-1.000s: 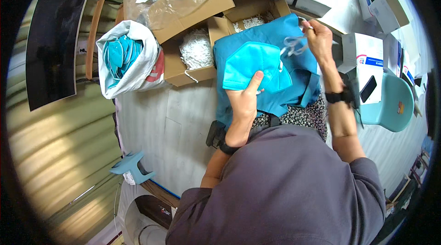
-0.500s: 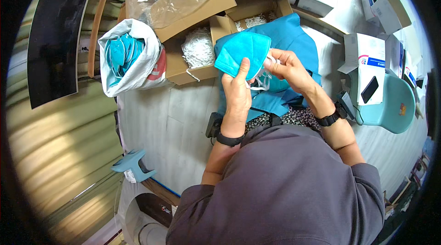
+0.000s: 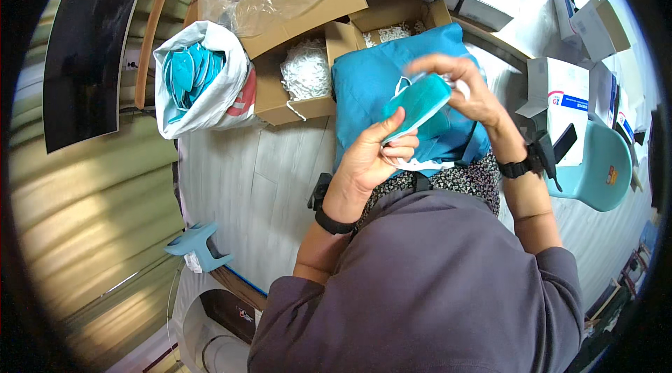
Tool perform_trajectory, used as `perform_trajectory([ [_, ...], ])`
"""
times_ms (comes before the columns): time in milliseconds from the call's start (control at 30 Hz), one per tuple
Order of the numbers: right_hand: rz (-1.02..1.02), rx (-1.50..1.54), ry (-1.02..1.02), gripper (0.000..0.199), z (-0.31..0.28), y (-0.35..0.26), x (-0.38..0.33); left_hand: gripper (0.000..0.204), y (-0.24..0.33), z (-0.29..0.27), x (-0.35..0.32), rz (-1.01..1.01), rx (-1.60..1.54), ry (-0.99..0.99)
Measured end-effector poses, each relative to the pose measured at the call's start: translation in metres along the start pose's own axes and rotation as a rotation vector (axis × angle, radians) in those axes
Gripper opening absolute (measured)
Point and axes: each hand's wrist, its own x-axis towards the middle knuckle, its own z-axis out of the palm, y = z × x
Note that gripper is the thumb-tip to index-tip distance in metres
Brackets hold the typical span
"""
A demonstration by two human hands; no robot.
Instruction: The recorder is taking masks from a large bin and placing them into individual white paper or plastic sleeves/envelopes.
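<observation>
A teal face mask (image 3: 418,106) is tilted in the air above a blue cloth (image 3: 367,86) on my lap. My left hand (image 3: 376,152) grips its near-left end, thumb on top and fingers curled beneath. White elastic hangs below these fingers. At the mask's far-right end is my right hand (image 3: 476,93), its fingers partly smeared by motion. A bit of white elastic loop (image 3: 461,87) shows at its thumb, pinched against the fingers. Both wrists wear black straps with small devices.
A white sack (image 3: 241,65) filled with teal masks stands at left. Beside it, a cardboard box (image 3: 280,115) holds white elastic loops (image 3: 306,68). White boxes (image 3: 556,86) and a dark phone (image 3: 564,142) rest by a light-blue stool (image 3: 602,170) at right.
The mask has moved right and nearer to me, turning from its broad face to a tilted edge. My left hand came along; my right hand shifted right and a little farther away.
</observation>
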Motion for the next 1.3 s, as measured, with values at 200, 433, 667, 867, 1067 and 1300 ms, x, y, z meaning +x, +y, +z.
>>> perform_trajectory([
  [200,0.140,-0.081,-0.019,0.025,-0.011,0.014,0.003,0.063,-0.007,-0.017,-0.001,0.756,1.205,0.419],
  [433,0.022,-0.239,0.182,0.027,0.009,0.021,0.016,0.018,0.007,-0.010,0.007,0.782,1.379,0.507],
  [667,0.068,-0.497,0.147,0.061,0.031,0.007,-0.003,0.013,0.003,-0.007,0.017,0.983,1.217,0.533],
  [867,-0.075,-0.405,0.289,0.071,0.040,-0.003,-0.003,0.013,0.000,-0.010,0.023,1.085,1.146,0.486],
  [1067,-0.200,-0.459,0.141,0.032,0.045,0.014,-0.007,0.014,0.000,-0.008,0.024,1.058,1.122,0.453],
  [1300,-0.179,-0.386,0.027,0.021,0.034,0.014,-0.002,0.020,0.001,-0.014,0.020,0.958,1.180,0.350],
])
